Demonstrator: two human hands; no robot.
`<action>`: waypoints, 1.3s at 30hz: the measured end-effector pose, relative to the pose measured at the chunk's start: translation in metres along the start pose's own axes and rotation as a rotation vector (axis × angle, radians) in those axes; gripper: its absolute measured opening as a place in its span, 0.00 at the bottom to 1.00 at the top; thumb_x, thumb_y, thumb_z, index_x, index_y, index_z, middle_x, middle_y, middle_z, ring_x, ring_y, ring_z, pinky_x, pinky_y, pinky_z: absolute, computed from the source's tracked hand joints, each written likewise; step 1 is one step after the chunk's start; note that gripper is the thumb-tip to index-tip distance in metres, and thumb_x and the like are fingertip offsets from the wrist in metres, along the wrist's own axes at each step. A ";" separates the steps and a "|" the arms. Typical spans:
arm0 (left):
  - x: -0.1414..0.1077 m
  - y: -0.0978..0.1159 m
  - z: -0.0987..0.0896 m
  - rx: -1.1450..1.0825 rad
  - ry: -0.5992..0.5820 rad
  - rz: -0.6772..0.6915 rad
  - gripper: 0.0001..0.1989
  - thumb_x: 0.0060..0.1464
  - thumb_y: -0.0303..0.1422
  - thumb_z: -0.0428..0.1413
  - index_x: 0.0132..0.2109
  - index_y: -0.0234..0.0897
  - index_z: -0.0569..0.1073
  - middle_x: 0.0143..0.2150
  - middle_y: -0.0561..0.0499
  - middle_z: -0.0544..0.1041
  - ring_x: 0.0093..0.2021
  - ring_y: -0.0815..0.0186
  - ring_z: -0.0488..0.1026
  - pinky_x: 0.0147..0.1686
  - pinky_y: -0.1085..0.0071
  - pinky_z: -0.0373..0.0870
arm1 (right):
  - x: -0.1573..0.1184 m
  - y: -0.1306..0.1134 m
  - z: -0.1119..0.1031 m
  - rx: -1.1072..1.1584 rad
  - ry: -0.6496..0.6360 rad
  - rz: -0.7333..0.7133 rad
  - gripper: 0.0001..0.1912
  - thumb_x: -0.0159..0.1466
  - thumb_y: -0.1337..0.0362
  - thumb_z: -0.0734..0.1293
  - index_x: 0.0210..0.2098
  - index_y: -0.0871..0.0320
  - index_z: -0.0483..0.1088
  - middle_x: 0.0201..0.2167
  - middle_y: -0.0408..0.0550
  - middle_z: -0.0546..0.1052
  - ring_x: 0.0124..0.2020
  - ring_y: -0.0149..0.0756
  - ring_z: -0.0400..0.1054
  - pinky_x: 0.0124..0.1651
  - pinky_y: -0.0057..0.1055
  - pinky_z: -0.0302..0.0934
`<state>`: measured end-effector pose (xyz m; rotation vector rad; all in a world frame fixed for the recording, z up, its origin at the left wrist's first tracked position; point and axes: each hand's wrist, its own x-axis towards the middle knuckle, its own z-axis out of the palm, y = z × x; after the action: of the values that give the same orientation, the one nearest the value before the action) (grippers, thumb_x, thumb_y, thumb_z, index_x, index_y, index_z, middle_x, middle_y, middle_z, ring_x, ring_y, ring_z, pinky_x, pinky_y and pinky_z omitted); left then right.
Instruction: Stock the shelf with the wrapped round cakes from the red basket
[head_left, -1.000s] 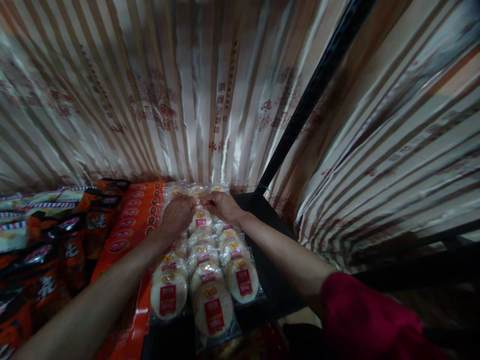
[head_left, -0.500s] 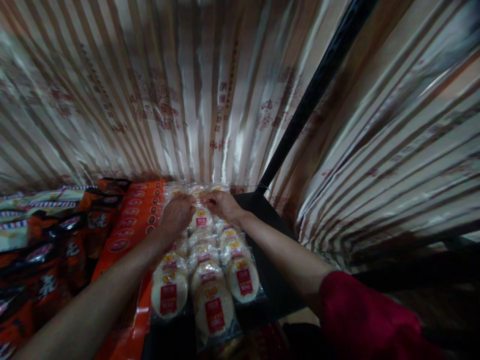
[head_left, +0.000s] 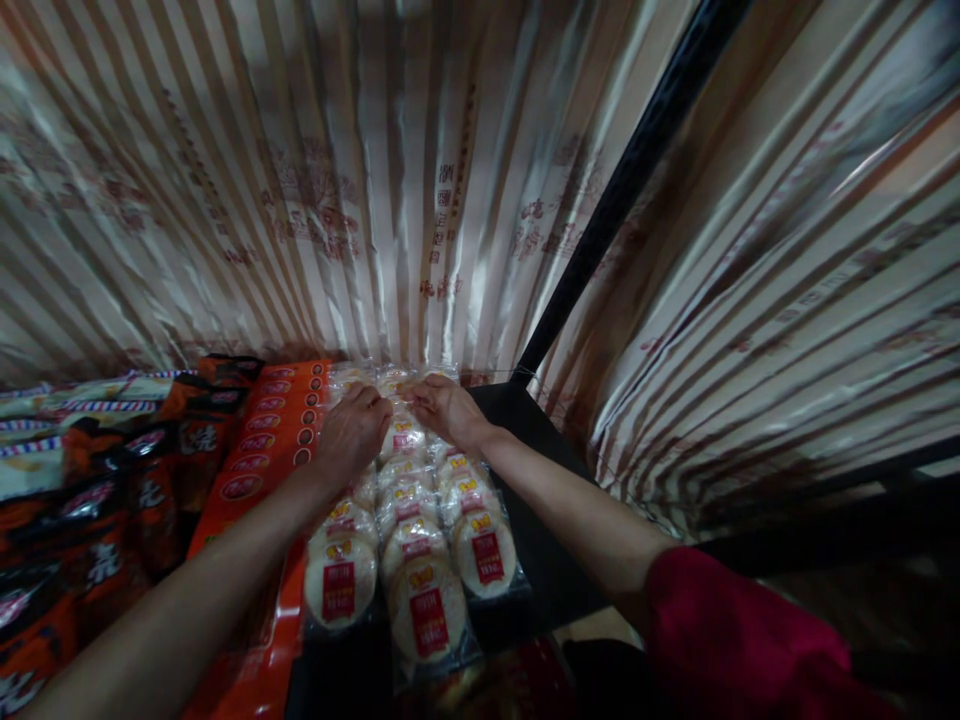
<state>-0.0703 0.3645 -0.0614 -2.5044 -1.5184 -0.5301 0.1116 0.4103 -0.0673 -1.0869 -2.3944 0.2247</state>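
Round rice crackers in clear packets with red labels lie overlapping in three columns on a black shelf (head_left: 551,540). At the far part of the middle column, both hands are on one rice cracker packet (head_left: 405,438). My left hand (head_left: 354,430) is closed, its curled fingers at the packet's left edge. From the other side, my right hand (head_left: 446,410) pinches the packet's upper right edge between thumb and fingers. The fingertips are partly hidden and dim. Nearer to me, a large rice cracker packet (head_left: 424,610) lies at the front of the middle column.
Left of the crackers stand orange packages (head_left: 251,465) in an overlapping row. Beyond them are several black-and-orange bags (head_left: 150,500) and white packs with striped edges (head_left: 34,465). A black post (head_left: 592,260) rises at the shelf's corner, before a pleated printed curtain (head_left: 405,180).
My left hand has shifted slightly, with its knuckles turned more upward. My right hand has moved a little, its fingers still at the same packet. The packets look nearly unchanged.
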 end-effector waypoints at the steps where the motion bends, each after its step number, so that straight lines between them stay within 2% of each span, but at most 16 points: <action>1: -0.002 0.001 -0.001 -0.011 -0.016 0.009 0.11 0.57 0.28 0.45 0.32 0.36 0.72 0.35 0.46 0.71 0.42 0.61 0.65 0.44 0.65 0.64 | -0.001 -0.001 -0.001 -0.002 0.005 -0.022 0.07 0.60 0.70 0.63 0.35 0.59 0.72 0.31 0.47 0.71 0.34 0.31 0.64 0.40 0.26 0.58; 8: -0.010 0.001 -0.007 -0.070 -0.135 0.078 0.11 0.53 0.29 0.48 0.28 0.36 0.72 0.31 0.46 0.72 0.41 0.61 0.67 0.46 0.63 0.63 | -0.010 -0.007 -0.011 0.045 -0.072 -0.192 0.07 0.60 0.71 0.63 0.31 0.56 0.72 0.30 0.44 0.73 0.35 0.31 0.66 0.44 0.28 0.58; 15: -0.010 0.004 -0.012 -0.079 -0.241 0.123 0.08 0.50 0.27 0.50 0.26 0.36 0.71 0.30 0.48 0.72 0.38 0.63 0.67 0.47 0.64 0.62 | -0.015 -0.007 -0.010 0.068 -0.205 -0.255 0.07 0.59 0.72 0.64 0.31 0.55 0.73 0.33 0.43 0.77 0.37 0.31 0.69 0.47 0.29 0.57; 27: -0.020 0.015 -0.011 -0.018 -0.194 0.064 0.09 0.54 0.25 0.46 0.32 0.34 0.70 0.35 0.45 0.72 0.41 0.61 0.65 0.46 0.63 0.62 | -0.019 -0.019 -0.015 0.027 -0.301 -0.188 0.06 0.61 0.67 0.64 0.34 0.54 0.74 0.30 0.43 0.77 0.36 0.32 0.69 0.47 0.30 0.56; 32: -0.026 0.016 -0.008 0.005 -0.123 0.056 0.08 0.55 0.26 0.46 0.33 0.33 0.70 0.35 0.44 0.71 0.41 0.60 0.65 0.45 0.63 0.62 | -0.019 -0.018 -0.011 0.027 -0.325 -0.094 0.05 0.59 0.69 0.66 0.30 0.56 0.74 0.28 0.41 0.76 0.32 0.29 0.68 0.39 0.25 0.56; 35: -0.028 0.017 -0.007 0.003 -0.102 0.007 0.08 0.55 0.26 0.46 0.33 0.34 0.69 0.34 0.45 0.72 0.39 0.61 0.65 0.44 0.64 0.62 | -0.018 -0.018 -0.009 0.007 -0.310 -0.011 0.05 0.57 0.70 0.66 0.29 0.56 0.74 0.27 0.41 0.76 0.30 0.29 0.67 0.34 0.23 0.55; 39: -0.029 0.016 -0.004 -0.012 -0.096 -0.072 0.07 0.55 0.26 0.47 0.33 0.35 0.69 0.33 0.46 0.72 0.38 0.62 0.66 0.42 0.65 0.63 | -0.016 -0.022 -0.008 0.020 -0.289 0.030 0.05 0.58 0.70 0.65 0.29 0.57 0.73 0.26 0.41 0.75 0.29 0.29 0.66 0.32 0.23 0.54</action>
<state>-0.0692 0.3319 -0.0679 -2.5258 -1.6501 -0.4362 0.1107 0.3832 -0.0587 -1.1487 -2.6225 0.4421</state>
